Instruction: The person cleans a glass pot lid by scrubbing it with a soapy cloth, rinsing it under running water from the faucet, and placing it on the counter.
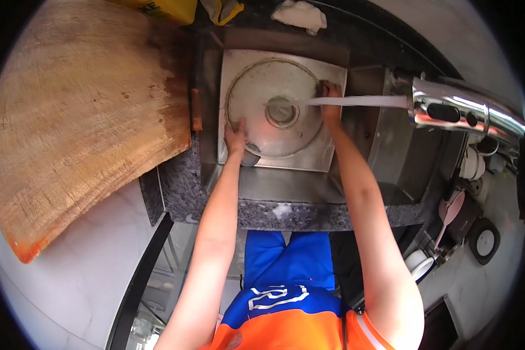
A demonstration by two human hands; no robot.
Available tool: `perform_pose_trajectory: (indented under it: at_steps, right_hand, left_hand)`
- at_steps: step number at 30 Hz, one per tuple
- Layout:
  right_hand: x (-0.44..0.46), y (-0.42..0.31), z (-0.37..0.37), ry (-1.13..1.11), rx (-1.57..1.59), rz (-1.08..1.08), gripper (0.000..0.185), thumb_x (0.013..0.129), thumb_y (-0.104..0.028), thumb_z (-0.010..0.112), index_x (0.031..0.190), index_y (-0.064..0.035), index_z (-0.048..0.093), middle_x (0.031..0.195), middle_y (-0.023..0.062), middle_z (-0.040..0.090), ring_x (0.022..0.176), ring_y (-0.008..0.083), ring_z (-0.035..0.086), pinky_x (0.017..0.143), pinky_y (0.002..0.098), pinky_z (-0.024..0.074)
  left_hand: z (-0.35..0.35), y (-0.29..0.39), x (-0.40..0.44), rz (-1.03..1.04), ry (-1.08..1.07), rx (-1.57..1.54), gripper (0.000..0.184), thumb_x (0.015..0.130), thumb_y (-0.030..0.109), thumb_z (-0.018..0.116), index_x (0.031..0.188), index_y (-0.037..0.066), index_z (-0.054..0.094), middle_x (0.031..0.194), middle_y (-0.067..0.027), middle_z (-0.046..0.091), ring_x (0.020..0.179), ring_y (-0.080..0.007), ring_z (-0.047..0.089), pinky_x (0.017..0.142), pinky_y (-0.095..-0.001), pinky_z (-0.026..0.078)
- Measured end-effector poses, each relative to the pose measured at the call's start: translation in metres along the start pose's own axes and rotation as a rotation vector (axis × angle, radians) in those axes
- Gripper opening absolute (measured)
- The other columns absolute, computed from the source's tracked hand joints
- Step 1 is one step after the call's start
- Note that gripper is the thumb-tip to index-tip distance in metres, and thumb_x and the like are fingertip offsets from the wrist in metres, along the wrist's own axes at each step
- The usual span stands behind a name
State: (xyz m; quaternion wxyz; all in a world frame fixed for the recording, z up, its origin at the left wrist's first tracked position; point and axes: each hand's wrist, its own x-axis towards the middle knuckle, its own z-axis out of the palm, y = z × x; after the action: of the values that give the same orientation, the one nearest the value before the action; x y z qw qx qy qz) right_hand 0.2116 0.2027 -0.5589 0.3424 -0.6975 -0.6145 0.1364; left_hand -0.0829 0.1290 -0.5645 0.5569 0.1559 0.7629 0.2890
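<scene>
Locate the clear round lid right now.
In the head view, the clear round lid is in the left sink basin, between the left hand and the right hand, beneath the running water.

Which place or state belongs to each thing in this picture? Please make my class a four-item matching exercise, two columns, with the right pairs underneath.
Things:
1. Round lid
2. Faucet
3. Wooden board
4. White cloth

Places or states:
A. Beyond the far side of the sink
B. Between the left hand and right hand
C. Pouring water
D. Left of the sink

Pairs: 1-B, 2-C, 3-D, 4-A
</scene>
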Motion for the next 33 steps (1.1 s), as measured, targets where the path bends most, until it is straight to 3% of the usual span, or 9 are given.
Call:
perform_pose_trajectory:
  at_steps: [3, 5, 8, 10, 16, 18, 26, 28, 33]
  right_hand:
    - [-0.018, -0.007, 0.011, -0.058, -0.075, -0.11, 0.02, 0.085, -0.002, 0.054, 0.105, 0.0027, 0.056, 0.103, 0.0233, 0.055, 0.091, 0.0404, 0.055, 0.077, 0.0475, 0.0435]
    - [-0.083, -0.02, 0.027, -0.155, 0.208, 0.217, 0.023, 0.086, -0.003, 0.053, 0.108, 0.002, 0.055, 0.104, 0.0233, 0.054, 0.094, 0.0402, 0.055, 0.079, 0.0471, 0.0444]
    - [-0.118, -0.057, 0.0, -0.547, 0.299, -0.013, 0.023, 0.086, -0.004, 0.054, 0.108, 0.0023, 0.055, 0.105, 0.0236, 0.055, 0.097, 0.0402, 0.055, 0.082, 0.0461, 0.0454]
    - [-0.105, -0.045, 0.002, -0.348, 0.026, -0.421, 0.021, 0.089, -0.005, 0.052, 0.109, 0.0023, 0.054, 0.106, 0.0217, 0.055, 0.099, 0.0379, 0.054, 0.084, 0.0454, 0.0459]
    - [-0.084, -0.018, -0.015, -0.133, 0.048, 0.214, 0.012, 0.091, -0.001, 0.049, 0.1, -0.0004, 0.056, 0.104, 0.0208, 0.052, 0.102, 0.0382, 0.051, 0.087, 0.0442, 0.0448]
    - [-0.115, -0.026, -0.03, -0.601, -0.09, -0.551, 0.019, 0.085, -0.006, 0.055, 0.103, -0.0023, 0.056, 0.112, 0.0167, 0.053, 0.108, 0.0352, 0.051, 0.092, 0.0414, 0.0448]
    - [-0.118, -0.057, -0.009, -0.364, -0.047, -0.188, 0.029, 0.077, -0.002, 0.057, 0.106, -0.0044, 0.059, 0.114, 0.0177, 0.052, 0.105, 0.0363, 0.052, 0.09, 0.0408, 0.0463]
    - [-0.121, -0.073, 0.006, -0.714, -0.004, -0.665, 0.029, 0.077, 0.0, 0.055, 0.105, -0.0032, 0.059, 0.113, 0.017, 0.053, 0.104, 0.0368, 0.052, 0.09, 0.0406, 0.0467]
    - [-0.071, -0.136, 0.05, -0.597, -0.047, -0.682, 0.03, 0.077, -0.005, 0.054, 0.107, -0.0001, 0.059, 0.112, 0.0162, 0.054, 0.106, 0.0354, 0.052, 0.09, 0.04, 0.0481]
  left_hand:
    - [0.001, -0.008, 0.007, 0.016, 0.005, -0.046, 0.05, 0.085, 0.037, 0.071, 0.11, -0.001, 0.049, 0.08, -0.0086, 0.061, 0.057, -0.015, 0.058, 0.045, -0.0304, 0.05]
    - [-0.002, -0.008, 0.006, 0.002, 0.011, -0.076, 0.049, 0.086, 0.036, 0.071, 0.11, 0.0, 0.049, 0.079, -0.0084, 0.061, 0.056, -0.0156, 0.058, 0.046, -0.031, 0.051]
    - [0.001, 0.001, 0.002, -0.013, -0.023, -0.085, 0.046, 0.087, 0.035, 0.07, 0.109, 0.001, 0.049, 0.077, -0.0074, 0.058, 0.054, -0.0158, 0.056, 0.046, -0.0316, 0.052]
    - [-0.002, 0.003, 0.0, -0.033, -0.045, -0.072, 0.043, 0.087, 0.034, 0.07, 0.105, 0.001, 0.048, 0.076, -0.0071, 0.057, 0.052, -0.0153, 0.054, 0.047, -0.0319, 0.052]
    - [-0.002, 0.007, 0.0, -0.031, -0.054, -0.066, 0.044, 0.088, 0.038, 0.068, 0.099, 0.0, 0.048, 0.074, -0.0074, 0.054, 0.053, -0.0153, 0.053, 0.049, -0.0318, 0.054]
    - [-0.002, 0.003, 0.002, -0.036, -0.033, -0.078, 0.045, 0.088, 0.038, 0.068, 0.099, 0.0, 0.048, 0.074, -0.0076, 0.054, 0.053, -0.0156, 0.054, 0.049, -0.0321, 0.055]
    - [0.003, 0.007, -0.007, -0.053, -0.158, -0.083, 0.036, 0.093, 0.037, 0.062, 0.097, 0.003, 0.049, 0.068, -0.0058, 0.054, 0.055, -0.0185, 0.058, 0.049, -0.0332, 0.051]
    - [-0.001, 0.004, 0.0, -0.041, -0.167, -0.049, 0.037, 0.098, 0.043, 0.049, 0.094, 0.006, 0.051, 0.068, -0.0057, 0.055, 0.057, -0.0197, 0.059, 0.053, -0.0355, 0.051]
    - [-0.004, 0.002, 0.005, -0.16, -0.204, -0.182, 0.06, 0.099, 0.059, 0.021, 0.082, 0.01, 0.051, 0.069, -0.0079, 0.059, 0.066, -0.0241, 0.062, 0.066, -0.0404, 0.052]
